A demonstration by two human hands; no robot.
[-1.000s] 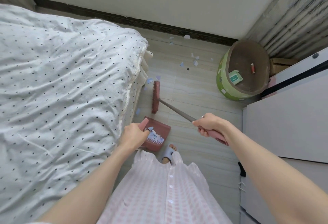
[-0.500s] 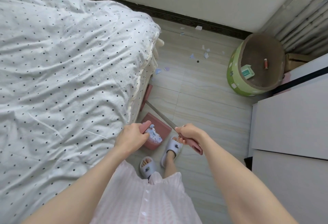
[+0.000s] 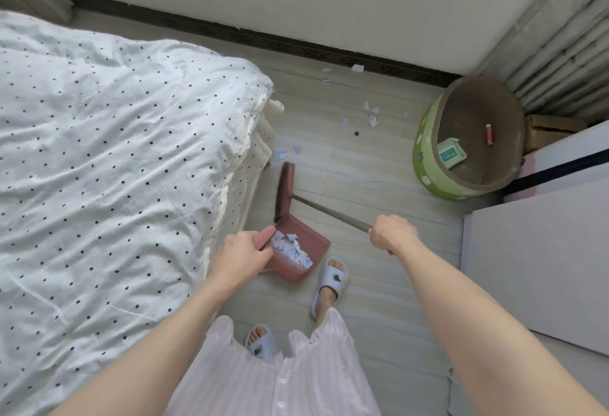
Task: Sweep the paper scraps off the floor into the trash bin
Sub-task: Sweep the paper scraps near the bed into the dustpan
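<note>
- Left hand (image 3: 242,256) is wrapped round the pink handle of the dustpan (image 3: 298,249), fingers curled tight on the grip, holding the pan low beside the bed (image 3: 115,168).
- Right hand (image 3: 393,233) is clenched round the broom handle (image 3: 329,212), knuckles up, the grey shaft running out of the fist towards the floor.
- The broom head (image 3: 284,191) stands on edge right at the far lip of the dustpan, bristles facing the bed side, touching or all but touching the pan; I cannot tell which.
- There is a heap of paper scraps in the pan (image 3: 291,249), white and pale blue, piled against the toothed back edge near the left hand.
- More loose scraps on the floor (image 3: 372,117) lie ahead, scattered between the bed corner and the trash bin, with a few more up by the dark skirting board (image 3: 357,68).
- Two pale scraps (image 3: 290,153) sit just beyond the broom head, near the bed's foot.
- The trash bin (image 3: 428,165), green outside and brown inside, sits tilted towards us in the far right corner, well apart from the pan; a green-and-white packet (image 3: 451,153) and a small red item (image 3: 489,134) lie inside it.
- White cabinet (image 3: 534,267) on the right, slippered feet (image 3: 331,280) on the floor just behind the dustpan.
</note>
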